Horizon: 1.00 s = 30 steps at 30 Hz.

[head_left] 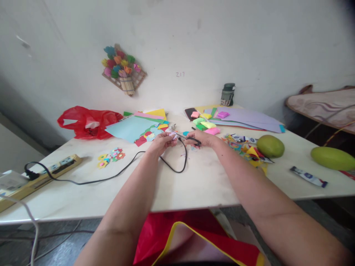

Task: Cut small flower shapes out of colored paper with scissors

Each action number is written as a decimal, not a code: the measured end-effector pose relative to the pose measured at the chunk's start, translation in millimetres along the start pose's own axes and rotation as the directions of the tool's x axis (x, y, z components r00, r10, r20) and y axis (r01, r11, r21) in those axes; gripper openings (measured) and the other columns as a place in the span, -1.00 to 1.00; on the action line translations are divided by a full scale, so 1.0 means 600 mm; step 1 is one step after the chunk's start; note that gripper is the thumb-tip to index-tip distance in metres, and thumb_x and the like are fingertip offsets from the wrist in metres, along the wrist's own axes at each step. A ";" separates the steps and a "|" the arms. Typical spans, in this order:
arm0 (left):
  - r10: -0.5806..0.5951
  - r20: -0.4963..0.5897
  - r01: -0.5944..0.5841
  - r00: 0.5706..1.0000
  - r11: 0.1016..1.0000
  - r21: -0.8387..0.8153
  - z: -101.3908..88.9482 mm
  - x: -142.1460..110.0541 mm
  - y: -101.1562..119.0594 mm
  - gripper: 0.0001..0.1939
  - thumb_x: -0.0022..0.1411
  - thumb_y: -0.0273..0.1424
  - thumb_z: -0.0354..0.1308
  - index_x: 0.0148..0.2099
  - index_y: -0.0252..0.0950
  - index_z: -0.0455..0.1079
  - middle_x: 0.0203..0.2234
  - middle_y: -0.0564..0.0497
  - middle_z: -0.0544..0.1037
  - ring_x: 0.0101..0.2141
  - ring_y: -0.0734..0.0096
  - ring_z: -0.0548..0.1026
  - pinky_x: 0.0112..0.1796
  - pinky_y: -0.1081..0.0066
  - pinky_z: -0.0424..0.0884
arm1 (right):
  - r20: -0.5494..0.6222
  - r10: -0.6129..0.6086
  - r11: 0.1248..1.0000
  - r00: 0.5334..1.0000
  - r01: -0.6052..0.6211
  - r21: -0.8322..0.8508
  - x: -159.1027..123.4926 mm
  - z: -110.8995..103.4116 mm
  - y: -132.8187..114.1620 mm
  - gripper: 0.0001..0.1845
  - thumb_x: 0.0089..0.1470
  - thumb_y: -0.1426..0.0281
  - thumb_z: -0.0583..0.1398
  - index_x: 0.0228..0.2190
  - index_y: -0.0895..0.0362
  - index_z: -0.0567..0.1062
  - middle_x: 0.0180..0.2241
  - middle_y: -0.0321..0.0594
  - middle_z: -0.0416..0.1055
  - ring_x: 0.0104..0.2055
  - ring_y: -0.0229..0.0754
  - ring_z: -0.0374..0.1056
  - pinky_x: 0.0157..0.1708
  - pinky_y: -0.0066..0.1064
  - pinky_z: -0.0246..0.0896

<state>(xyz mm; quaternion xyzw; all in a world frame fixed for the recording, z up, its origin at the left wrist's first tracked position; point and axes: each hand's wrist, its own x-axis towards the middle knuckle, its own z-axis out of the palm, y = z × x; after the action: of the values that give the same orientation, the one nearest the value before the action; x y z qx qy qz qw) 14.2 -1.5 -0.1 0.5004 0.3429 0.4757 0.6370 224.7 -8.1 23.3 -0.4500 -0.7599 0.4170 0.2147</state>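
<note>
My left hand (163,143) is closed on a small pale purple piece of paper (173,136) over the middle of the table. From the right, my right hand (202,139) grips scissors with black handles (195,140). Their metal blades point left and reach the paper between the two hands. A black cord (181,171) loops on the table just below my hands; what its near end joins is hard to make out. Cut paper shapes in several colours (149,133) lie just beyond my left hand.
A power strip (59,168) lies at left, with paper flowers (111,157) near it. A red plastic bag (88,123), coloured sheets (249,118), soft clay packs (209,125), a green bottle (227,95), green fruits (270,146), paper scraps (251,153) and a tube (309,176) surround the hands.
</note>
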 end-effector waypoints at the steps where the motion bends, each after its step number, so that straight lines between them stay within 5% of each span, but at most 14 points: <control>1: -0.020 0.004 0.020 1.000 1.000 -0.005 0.000 0.000 0.000 -0.87 0.04 -0.49 0.27 -0.38 -0.42 0.36 -0.56 -0.01 0.50 -0.56 0.53 0.47 -0.39 0.48 0.45 | -0.003 0.005 1.000 1.000 -0.005 0.001 0.000 0.000 0.000 -0.58 -0.15 0.09 0.31 -0.51 0.20 0.39 -0.70 -0.39 0.26 -0.74 -0.43 0.15 -0.76 -0.57 -0.04; 12: -0.058 -0.033 0.056 0.998 0.997 -0.050 -0.001 0.003 -0.001 -0.98 0.15 -0.57 0.14 -0.32 -0.45 0.38 -0.45 -0.15 0.58 -0.45 0.38 0.56 -0.35 0.40 0.50 | -0.002 -0.017 1.000 1.000 0.017 -0.016 0.005 0.000 0.008 -0.58 -0.11 0.07 0.28 -0.50 0.20 0.40 -0.70 -0.39 0.27 -0.75 -0.43 0.14 -0.78 -0.57 -0.09; 30: -0.071 -0.041 0.070 0.997 0.997 -0.016 0.004 -0.002 0.004 -0.95 0.17 -0.58 0.12 -0.36 -0.46 0.37 -0.52 -0.13 0.58 -0.53 0.44 0.55 -0.35 0.44 0.49 | -0.003 0.031 0.999 1.000 -0.031 -0.023 -0.008 0.003 -0.016 -0.65 -0.06 0.16 0.28 -0.51 0.19 0.37 -0.69 -0.39 0.28 -0.75 -0.43 0.16 -0.80 -0.58 -0.13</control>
<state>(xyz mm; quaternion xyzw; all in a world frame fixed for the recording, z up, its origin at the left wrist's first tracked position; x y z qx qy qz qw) 15.3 -3.5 2.9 0.4733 0.3699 0.4657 0.6498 221.2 -15.4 30.5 -0.4647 -0.7574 0.4109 0.2042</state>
